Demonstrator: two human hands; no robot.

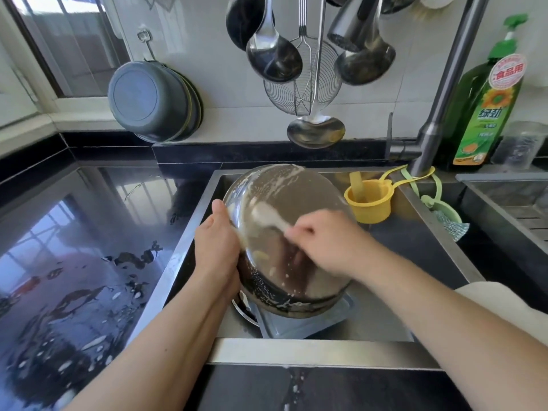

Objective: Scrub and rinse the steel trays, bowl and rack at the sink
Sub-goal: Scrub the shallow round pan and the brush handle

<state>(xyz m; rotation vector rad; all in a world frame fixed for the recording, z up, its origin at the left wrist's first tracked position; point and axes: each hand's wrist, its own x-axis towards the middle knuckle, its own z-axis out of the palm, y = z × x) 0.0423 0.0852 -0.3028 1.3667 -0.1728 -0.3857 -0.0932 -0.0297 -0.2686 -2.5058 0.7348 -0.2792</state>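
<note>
Two bare forearms reach in from the bottom of the frame toward the steel bowl [284,232], which stands tipped on its side at the centre of the sink [385,321], its soapy outer surface turned toward us and streaked with white suds. The left hand [218,241] has its grip clenched round the bowl's left rim, thumb up along the edge. The right hand [323,241] lies against the bowl's outer wall with its fingers curled over something pale and blurred, a scrubber or a smear of foam, I cannot tell which, so I cannot tell whether that grip is grasping anything. Under the bowl, at the lower middle of the sink, a steel tray [311,324] lies flat with the bowl's lower rim resting on it.

Right of the bowl, a yellow cup [369,201] hangs inside the sink's back wall, and a green holder with a cloth [447,221] hangs further right. The faucet [444,93] rises at the upper right, beside a green dish soap bottle [486,108]. Ladles [272,54] and a wire skimmer [299,90] hang along the top centre, and grey basins [151,102] hang at the upper left. The dark table [74,247] at the left is wet and reflective.
</note>
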